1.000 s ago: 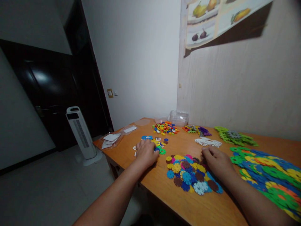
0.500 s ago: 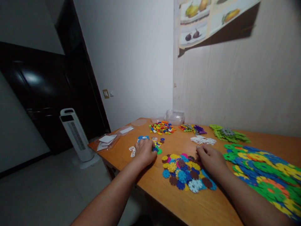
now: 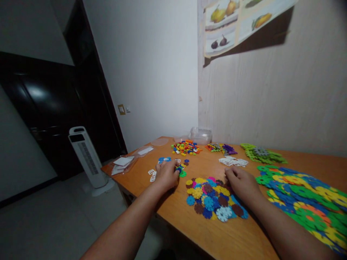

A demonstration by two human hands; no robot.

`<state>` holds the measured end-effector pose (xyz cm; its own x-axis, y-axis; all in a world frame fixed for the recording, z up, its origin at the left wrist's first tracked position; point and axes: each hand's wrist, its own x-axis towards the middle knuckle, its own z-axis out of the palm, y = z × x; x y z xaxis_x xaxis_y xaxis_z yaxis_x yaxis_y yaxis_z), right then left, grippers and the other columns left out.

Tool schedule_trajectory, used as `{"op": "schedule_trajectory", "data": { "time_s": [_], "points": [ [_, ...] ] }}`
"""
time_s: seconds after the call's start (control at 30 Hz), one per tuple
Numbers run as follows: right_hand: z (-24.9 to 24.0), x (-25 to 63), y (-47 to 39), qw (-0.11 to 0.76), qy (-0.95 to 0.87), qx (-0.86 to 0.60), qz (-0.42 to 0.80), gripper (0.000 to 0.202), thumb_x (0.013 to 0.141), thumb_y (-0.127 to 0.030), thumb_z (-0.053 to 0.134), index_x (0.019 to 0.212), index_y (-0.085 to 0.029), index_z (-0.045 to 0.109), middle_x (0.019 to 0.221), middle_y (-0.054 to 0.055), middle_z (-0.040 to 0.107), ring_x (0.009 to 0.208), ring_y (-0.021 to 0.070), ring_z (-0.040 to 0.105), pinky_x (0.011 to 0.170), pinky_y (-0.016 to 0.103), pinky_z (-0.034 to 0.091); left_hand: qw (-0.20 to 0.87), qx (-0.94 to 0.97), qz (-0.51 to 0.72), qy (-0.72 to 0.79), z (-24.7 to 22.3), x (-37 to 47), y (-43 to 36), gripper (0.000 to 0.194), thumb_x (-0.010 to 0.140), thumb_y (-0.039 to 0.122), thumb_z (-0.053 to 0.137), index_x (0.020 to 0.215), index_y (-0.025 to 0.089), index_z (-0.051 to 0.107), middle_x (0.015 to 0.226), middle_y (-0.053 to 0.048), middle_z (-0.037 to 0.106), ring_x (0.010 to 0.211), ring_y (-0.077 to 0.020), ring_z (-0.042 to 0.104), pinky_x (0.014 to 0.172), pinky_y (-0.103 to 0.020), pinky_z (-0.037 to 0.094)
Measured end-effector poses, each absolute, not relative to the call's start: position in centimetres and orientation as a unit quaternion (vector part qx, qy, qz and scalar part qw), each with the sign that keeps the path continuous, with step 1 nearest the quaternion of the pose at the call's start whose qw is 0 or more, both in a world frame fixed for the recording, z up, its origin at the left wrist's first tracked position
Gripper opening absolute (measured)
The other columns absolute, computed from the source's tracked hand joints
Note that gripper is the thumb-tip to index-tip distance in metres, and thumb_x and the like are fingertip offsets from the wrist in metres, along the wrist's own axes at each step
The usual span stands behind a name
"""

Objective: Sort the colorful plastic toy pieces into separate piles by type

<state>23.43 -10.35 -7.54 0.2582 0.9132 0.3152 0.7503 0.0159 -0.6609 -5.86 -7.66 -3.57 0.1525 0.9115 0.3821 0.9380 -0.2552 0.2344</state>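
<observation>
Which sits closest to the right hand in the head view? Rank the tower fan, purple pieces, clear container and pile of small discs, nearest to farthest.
1. Pile of small discs: beside the right hand, on its left.
2. Purple pieces: ahead, behind the white pieces.
3. Clear container: farther back, ahead and left.
4. Tower fan: far left, on the floor.

At lower centre, the discs (image 3: 210, 203) are coloured yellow, brown, pink and several blues; at lower right, green, blue, yellow and orange are mixed among the flower pieces (image 3: 309, 216). The table (image 3: 252, 240) is toned orange-brown; yellow pears (image 3: 218, 15) are shown on the upper-right poster (image 3: 245, 30).
</observation>
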Motion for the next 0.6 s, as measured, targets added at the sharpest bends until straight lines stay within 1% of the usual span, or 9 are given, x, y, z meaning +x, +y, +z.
{"op": "schedule_trajectory", "data": {
  "time_s": [0.13,0.3,0.4,0.5,0.53,0.6],
  "points": [
    [-7.6,23.4,-10.3,0.384,-0.604,-0.691,0.101,0.042,0.092,-0.051,0.038,0.069,-0.024,0.059,0.066,0.003,0.065,0.064,0.0194,0.058,0.057,0.028,0.032,0.036,-0.755,-0.216,-0.618,-3.6,-6.3,-7.0,0.015,0.086,0.032,0.056,0.094,0.025,0.067,0.096,-0.005,0.072,0.099,-0.0261,0.060,0.086,-0.038,0.035],
    [-7.7,23.5,-10.1,0.392,-0.612,-0.682,0.084,0.041,0.092,-0.050,0.039,0.068,-0.023,0.060,0.066,0.003,0.066,0.064,0.0191,0.058,0.057,0.028,0.031,0.025,-0.749,-0.224,-0.623,-3.3,-6.7,-6.5,0.020,0.088,0.036,0.054,0.091,0.025,0.071,0.094,-0.004,0.074,0.095,-0.0240,0.064,0.087,-0.036,0.036],
    [-7.6,23.5,-10.2,0.384,-0.609,-0.688,0.094,0.042,0.092,-0.050,0.038,0.068,-0.023,0.059,0.067,0.003,0.066,0.065,0.0193,0.058,0.058,0.028,0.031,0.029,-0.743,-0.246,-0.622,-3.0,-6.8,-6.7,0.023,0.089,0.038,0.053,0.086,0.026,0.072,0.092,-0.004,0.074,0.097,-0.0249,0.063,0.085,-0.036,0.036],
    [-7.5,23.4,-10.3,0.380,-0.605,-0.692,0.104,0.042,0.093,-0.050,0.038,0.068,-0.024,0.059,0.068,0.002,0.066,0.066,0.0192,0.058,0.058,0.028,0.031,0.032,-0.735,-0.280,-0.617,-2.8,-6.3,-7.3,0.022,0.086,0.038,0.056,0.081,0.025,0.072,0.092,-0.004,0.073,0.099,-0.0258,0.061,0.083,-0.034,0.037],
    [-7.5,23.4,-10.3,0.380,-0.603,-0.693,0.104,0.042,0.093,-0.051,0.038,0.069,-0.024,0.059,0.068,0.002,0.066,0.066,0.0192,0.058,0.058,0.028,0.031,0.013,-0.736,-0.291,-0.612,-2.8,-6.0,-7.5,0.021,0.085,0.038,0.057,0.079,0.024,0.072,0.090,-0.004,0.073,0.096,-0.0249,0.061,0.080,-0.033,0.038],
    [-7.4,23.4,-10.3,0.376,-0.602,-0.697,0.105,0.042,0.093,-0.051,0.038,0.069,-0.024,0.060,0.068,0.002,0.066,0.066,0.0191,0.058,0.058,0.028,0.031,-0.078,-0.750,-0.299,-0.585,-2.9,-5.4,-7.7,0.023,0.084,0.039,0.058,0.076,0.021,0.071,0.082,-0.003,0.071,0.085,-0.0213,0.062,0.073,-0.029,0.039]
  ]
}}
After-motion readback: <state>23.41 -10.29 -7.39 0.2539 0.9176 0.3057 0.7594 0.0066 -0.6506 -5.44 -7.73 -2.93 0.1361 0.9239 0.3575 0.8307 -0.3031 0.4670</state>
